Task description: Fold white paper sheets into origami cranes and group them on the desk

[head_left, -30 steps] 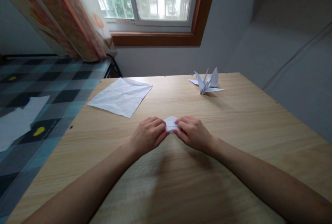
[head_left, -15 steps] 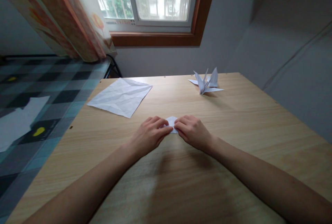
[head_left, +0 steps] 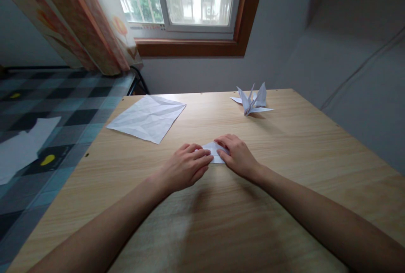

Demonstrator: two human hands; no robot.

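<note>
A small folded piece of white paper (head_left: 212,148) lies on the wooden table between my two hands. From the left, my left hand (head_left: 186,167) covers that end of it, fingers close together and pressed down on the paper. My right hand (head_left: 238,153) grips the right end, its index finger bent over the far edge and its thumb on the near part. The middle of the folded paper shows between my fingertips; both its ends are hidden under them.
A creased white paper sheet (head_left: 148,117) lies flat at the table's back left. Toward the back right stands a folded paper crane (head_left: 249,101). Left of the wooden table (head_left: 303,146), more white paper (head_left: 23,148) rests on a checked cloth (head_left: 85,117).
My right hand has shifted slightly right and its thumb and index finger have spread. The left fingers have flattened over the paper. More of the folded paper's middle shows.
</note>
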